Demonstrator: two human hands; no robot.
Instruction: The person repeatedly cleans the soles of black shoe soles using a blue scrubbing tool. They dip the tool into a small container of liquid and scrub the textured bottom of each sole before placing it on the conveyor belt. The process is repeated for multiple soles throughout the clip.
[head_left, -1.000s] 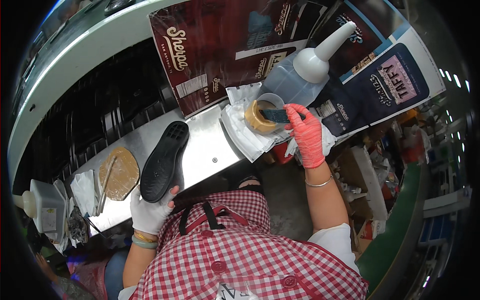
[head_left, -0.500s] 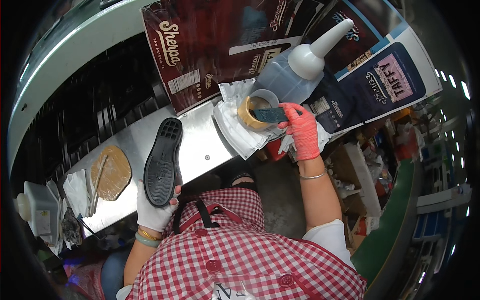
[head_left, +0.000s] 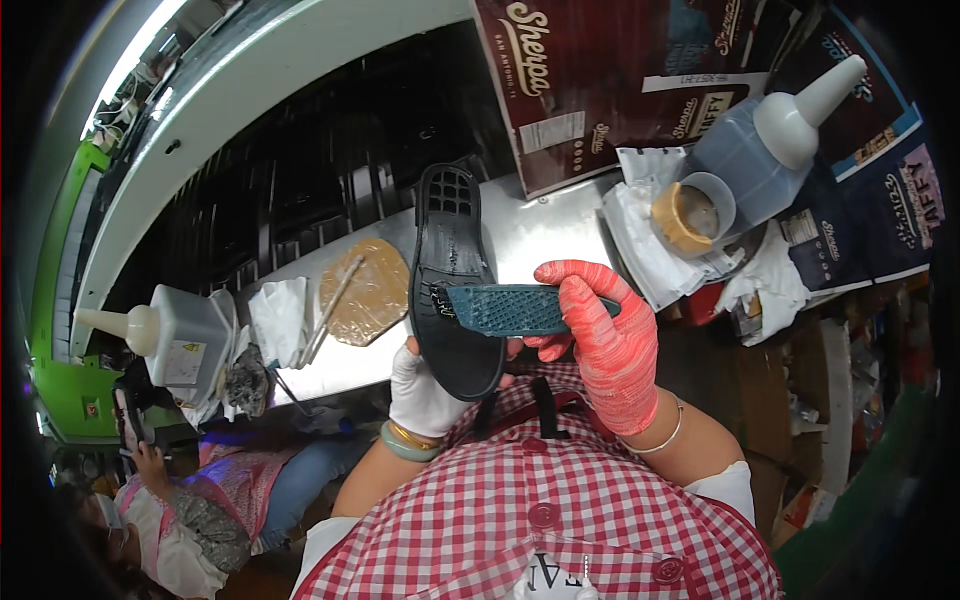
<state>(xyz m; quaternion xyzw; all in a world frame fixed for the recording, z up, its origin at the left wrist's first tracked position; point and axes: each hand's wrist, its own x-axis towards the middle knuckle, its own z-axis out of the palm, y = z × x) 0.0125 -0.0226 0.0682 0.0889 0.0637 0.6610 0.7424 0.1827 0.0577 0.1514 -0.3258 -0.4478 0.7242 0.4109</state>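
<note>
The teal strip [head_left: 520, 310], moved from the cup [head_left: 678, 226], is now overlapping the black sole [head_left: 446, 258] (touching or not, I cannot tell). Right of the sole, the right hand [head_left: 612, 350] is pinching the strip; the left hand [head_left: 422, 398], nearer, is curling round the sole's near end. The sole's long axis is running outward, crosswise to the strip.

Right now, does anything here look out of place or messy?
Two mild oddities: the left hand is gloved in white but the right hand in red, a mismatch; and crumpled white material lies bunched right of the cup, looking untidy. I see no clear spill.
</note>
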